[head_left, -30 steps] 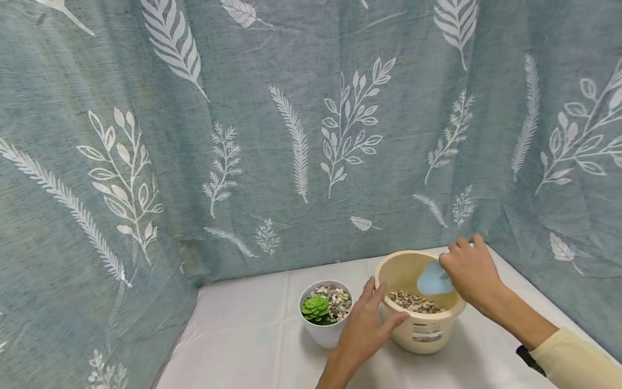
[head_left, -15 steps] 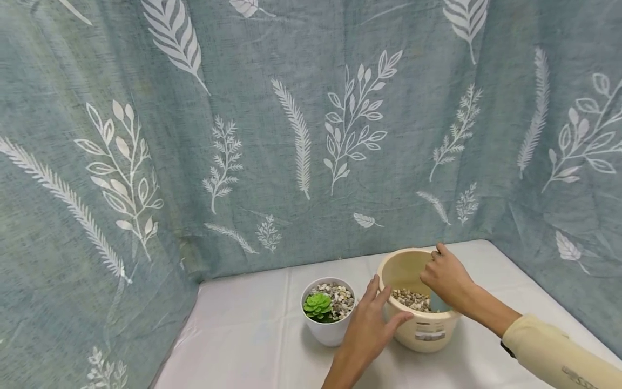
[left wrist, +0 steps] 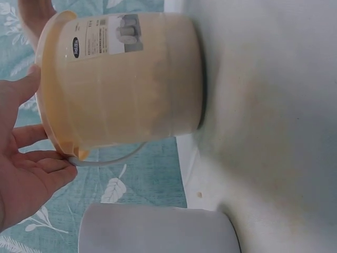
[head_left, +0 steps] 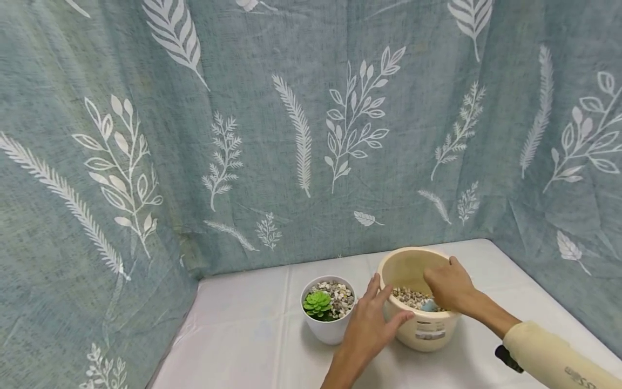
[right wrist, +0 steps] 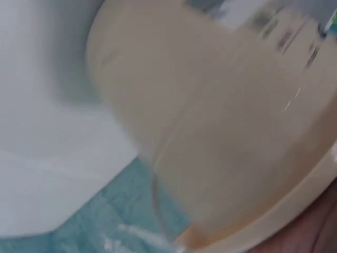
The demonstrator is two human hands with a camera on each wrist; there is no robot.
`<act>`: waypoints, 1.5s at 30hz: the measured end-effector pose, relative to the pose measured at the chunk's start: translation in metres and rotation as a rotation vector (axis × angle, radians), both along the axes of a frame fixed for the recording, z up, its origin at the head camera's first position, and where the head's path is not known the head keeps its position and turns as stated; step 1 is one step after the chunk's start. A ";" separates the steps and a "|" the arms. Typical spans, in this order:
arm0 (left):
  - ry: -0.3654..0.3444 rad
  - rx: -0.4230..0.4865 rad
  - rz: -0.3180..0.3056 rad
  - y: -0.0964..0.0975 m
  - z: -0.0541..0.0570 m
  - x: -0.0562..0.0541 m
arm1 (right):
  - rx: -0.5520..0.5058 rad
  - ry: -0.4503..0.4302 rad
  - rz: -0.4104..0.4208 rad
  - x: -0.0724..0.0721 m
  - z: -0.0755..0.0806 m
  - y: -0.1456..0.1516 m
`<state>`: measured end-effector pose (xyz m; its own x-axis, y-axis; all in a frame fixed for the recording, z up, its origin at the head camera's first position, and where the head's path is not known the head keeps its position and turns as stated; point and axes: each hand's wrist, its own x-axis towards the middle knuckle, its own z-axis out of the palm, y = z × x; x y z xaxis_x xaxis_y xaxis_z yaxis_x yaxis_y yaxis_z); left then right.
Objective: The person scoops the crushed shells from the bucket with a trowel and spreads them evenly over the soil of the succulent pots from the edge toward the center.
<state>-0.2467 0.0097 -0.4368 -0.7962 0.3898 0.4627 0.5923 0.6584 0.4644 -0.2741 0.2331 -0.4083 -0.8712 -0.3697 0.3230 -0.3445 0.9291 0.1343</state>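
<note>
A cream plastic bucket [head_left: 403,329] with a label on its front stands upright, with small stones [head_left: 407,296] lying inside. My right hand [head_left: 449,286] reaches over its right rim and grips a light blue scoop [head_left: 430,306]. Only a bit of the scoop's blade shows among the stones; its handle is hidden by the hand. Against the left side of the rim rests my left hand [head_left: 366,327], its fingers spread. In the left wrist view, these fingertips [left wrist: 66,163] touch the rim beside the end of the thin wire handle [left wrist: 113,159].
To the left of the bucket stands a white pot [head_left: 324,330] holding a green succulent [head_left: 317,303] and pebbles. Both containers are on a white-covered table [head_left: 233,329]. Leaf-patterned green curtains [head_left: 262,162] hang behind and at both sides.
The right hand has lowered the scoop from above the bucket's right rim into the stones, where its blade is now mostly covered. The left hand has stayed at the rim.
</note>
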 end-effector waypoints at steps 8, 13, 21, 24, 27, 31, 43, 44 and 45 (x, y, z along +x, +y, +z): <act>-0.003 0.006 0.012 0.002 -0.001 0.003 | -0.151 -0.075 -0.108 0.010 0.002 -0.008; 0.023 0.007 0.011 0.002 0.000 0.003 | -0.207 -0.061 -0.134 0.012 0.017 -0.004; -0.019 0.008 0.004 -0.002 -0.001 0.005 | -0.257 -0.036 -0.147 0.022 0.040 0.008; -0.002 0.010 0.002 -0.002 -0.001 0.004 | -0.283 -0.033 -0.156 0.025 0.047 0.014; 0.011 0.016 0.001 -0.002 0.000 0.003 | -0.289 -0.033 -0.165 0.027 0.051 0.020; -0.007 0.024 -0.011 -0.001 0.000 0.002 | -0.299 -0.031 -0.171 0.029 0.051 0.029; 0.041 -0.003 0.005 -0.004 -0.002 0.001 | -0.333 -0.021 -0.170 0.035 0.064 0.036; 0.057 -0.011 0.003 -0.005 -0.003 0.000 | -0.332 -0.016 -0.170 0.035 0.066 0.035; 0.080 -0.023 0.001 -0.007 -0.003 0.000 | -0.331 -0.015 -0.169 0.036 0.068 0.034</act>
<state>-0.2467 0.0031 -0.4403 -0.7574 0.4001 0.5160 0.6261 0.6694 0.3999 -0.2380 0.2670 -0.3404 -0.9165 -0.0978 0.3879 -0.1821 0.9654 -0.1868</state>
